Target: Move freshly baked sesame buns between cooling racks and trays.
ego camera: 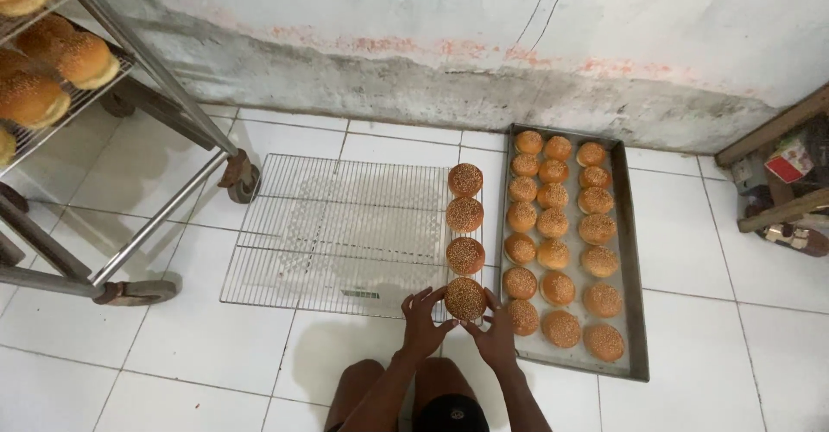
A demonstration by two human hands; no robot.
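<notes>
Left hand (425,318) and right hand (494,332) cup a round bun (465,298) — seeded top up.

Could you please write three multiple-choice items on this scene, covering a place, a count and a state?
1. Where does the wire cooling rack lie?
A. on the tiled floor
B. on a table
C. inside the metal tray

2. How many buns sit on that rack, counting the held bun?
A. two
B. four
C. seven

3. How is that bun held?
A. by the left hand alone
B. between both hands
C. by nobody

Answers: 1 A, white tiles show around and through the rack. 2 B, four stand in one column along its right edge. 3 B, the right hand cups the other side.
</notes>
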